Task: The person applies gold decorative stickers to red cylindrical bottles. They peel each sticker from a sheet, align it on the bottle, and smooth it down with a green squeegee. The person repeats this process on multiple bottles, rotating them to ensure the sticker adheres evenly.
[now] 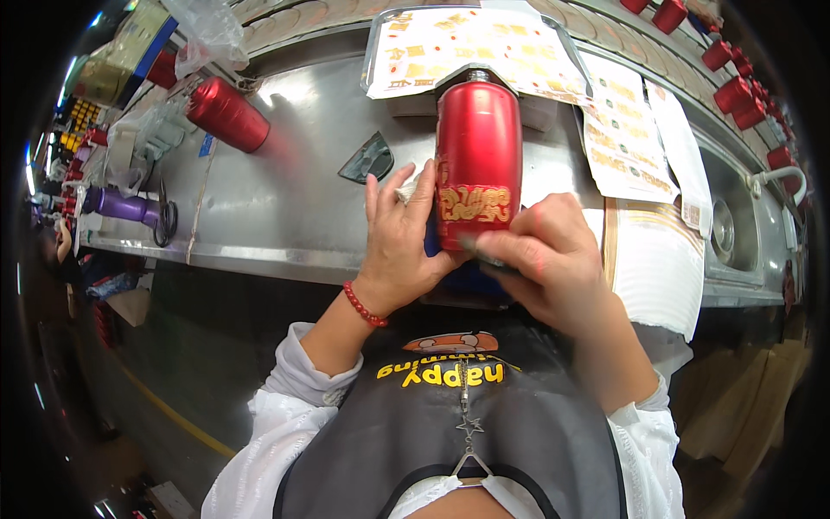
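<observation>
In the head view, I saw a glossy red, cylindrical metal bottle (480,143) by the steel counter (303,195)'s near edge, neck farthest. The left hand (402,242) rested open along its left side; the right hand (558,255)'s grip was closed on a small, dark, blurred object (486,251) at its near end. The bottle looked stiff, slick, fairly light, best held mid-body.

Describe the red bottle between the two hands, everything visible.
Red bottle: smooth, glossy, metallic-looking, roughly cylindrical with rounded shoulders, a gold decorated band toward its near end, and a narrow neck pointing away from the person. It's in front of the patterned tray. Tilted or flat: can't tell. The left hand touches its left side and near end. The right hand holds a blurred dark object at that end; contact unclear.
</observation>
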The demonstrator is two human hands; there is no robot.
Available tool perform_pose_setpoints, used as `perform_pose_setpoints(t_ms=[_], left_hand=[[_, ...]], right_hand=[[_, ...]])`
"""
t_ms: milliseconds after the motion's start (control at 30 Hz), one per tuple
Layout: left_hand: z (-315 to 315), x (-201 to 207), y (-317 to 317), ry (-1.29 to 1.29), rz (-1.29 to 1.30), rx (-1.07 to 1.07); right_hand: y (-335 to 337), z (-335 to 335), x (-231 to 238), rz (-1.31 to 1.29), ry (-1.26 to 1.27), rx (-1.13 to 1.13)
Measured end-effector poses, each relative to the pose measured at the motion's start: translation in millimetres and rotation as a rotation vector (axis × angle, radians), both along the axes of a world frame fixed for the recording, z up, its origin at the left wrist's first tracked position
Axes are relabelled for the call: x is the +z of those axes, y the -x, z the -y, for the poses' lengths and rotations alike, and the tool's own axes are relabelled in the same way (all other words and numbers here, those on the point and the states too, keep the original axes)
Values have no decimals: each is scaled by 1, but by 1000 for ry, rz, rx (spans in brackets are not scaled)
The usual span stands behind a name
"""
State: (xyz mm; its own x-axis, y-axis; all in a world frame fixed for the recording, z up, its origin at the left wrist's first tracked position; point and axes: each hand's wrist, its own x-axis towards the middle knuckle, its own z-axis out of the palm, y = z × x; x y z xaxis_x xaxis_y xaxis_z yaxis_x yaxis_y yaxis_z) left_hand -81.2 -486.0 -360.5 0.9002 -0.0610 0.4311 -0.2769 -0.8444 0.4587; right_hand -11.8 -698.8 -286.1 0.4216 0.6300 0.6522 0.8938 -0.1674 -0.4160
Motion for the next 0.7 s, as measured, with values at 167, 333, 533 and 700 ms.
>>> perform_pose_setpoints(t_ms=[167, 333, 533, 700], left_hand=[[9, 30, 3, -161, 127, 30], [6, 2, 1, 7, 38, 59], [6, 13, -1, -75, 67, 35], [5, 1, -3, 3, -21, 37]], right_hand=[[-29, 1, -13, -296, -169, -316], [4, 11, -6, -207, 73, 265], [7, 11, -13, -93, 36, 103], [0, 5, -25, 59, -18, -218]])
